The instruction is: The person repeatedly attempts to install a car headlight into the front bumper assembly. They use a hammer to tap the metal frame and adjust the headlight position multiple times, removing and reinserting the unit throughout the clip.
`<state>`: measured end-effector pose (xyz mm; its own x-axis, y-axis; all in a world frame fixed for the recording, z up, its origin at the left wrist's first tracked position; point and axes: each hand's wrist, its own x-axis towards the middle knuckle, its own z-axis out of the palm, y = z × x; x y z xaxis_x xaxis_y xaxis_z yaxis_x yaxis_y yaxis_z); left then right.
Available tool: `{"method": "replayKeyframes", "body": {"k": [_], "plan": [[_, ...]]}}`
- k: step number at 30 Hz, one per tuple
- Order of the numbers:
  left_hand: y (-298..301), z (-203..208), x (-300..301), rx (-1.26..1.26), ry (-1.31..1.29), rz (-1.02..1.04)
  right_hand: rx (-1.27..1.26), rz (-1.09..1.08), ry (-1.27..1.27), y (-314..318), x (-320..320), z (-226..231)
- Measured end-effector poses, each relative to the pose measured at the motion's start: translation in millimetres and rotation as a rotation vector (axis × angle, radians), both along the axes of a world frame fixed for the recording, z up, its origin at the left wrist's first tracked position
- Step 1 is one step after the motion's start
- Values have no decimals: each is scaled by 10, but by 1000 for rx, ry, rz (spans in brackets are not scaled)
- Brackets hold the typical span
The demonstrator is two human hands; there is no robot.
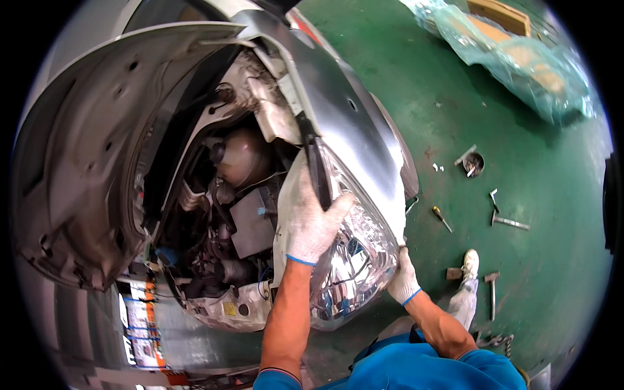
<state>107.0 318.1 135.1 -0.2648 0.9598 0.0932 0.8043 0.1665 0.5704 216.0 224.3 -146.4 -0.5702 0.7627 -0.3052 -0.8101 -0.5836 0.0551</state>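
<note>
Head camera: large, clear-lensed headlight with mirror-bright insides (357, 260), touched from two sides

The headlight sits at the front corner, between the silver-grey metal fender (374, 159) and the engine bay; whether it is fastened cannot be told. Its long axis runs roughly up and down the view, the narrow end pointing up along the fender, the broad, rounded end toward the person. The lens faces outward, away from the engine bay.

The left hand, in a white knit glove with a blue cuff (315, 227), lies on the inner edge, its grip spread wide: fingers point up along the border, thumb reaches over the lens. The right hand, gloved alike (404, 281), touches the outer edge; its fingertips are hidden, so how tight its grip is cannot be told. Opposite placing probably steadies the headlight from both sides.

Beyond the left hand, the raised grey hood (91, 130) leaves a rounded, cloudy plastic reservoir (246, 157) exposed, likely for access. To the right, a yellow-and-black-handled screwdriver (442, 219) and a metal hammer (510, 221) lie on the green floor (552, 188), seemingly kept within reach.
</note>
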Motion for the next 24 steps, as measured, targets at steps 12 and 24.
{"method": "replayKeyframes", "body": {"k": [12,24], "plan": [[210,-50,-80,0,174,67,-113,64,-105,40,10,134],[442,279,169,-77,149,112,-241,77,-18,106,-42,-41]]}}
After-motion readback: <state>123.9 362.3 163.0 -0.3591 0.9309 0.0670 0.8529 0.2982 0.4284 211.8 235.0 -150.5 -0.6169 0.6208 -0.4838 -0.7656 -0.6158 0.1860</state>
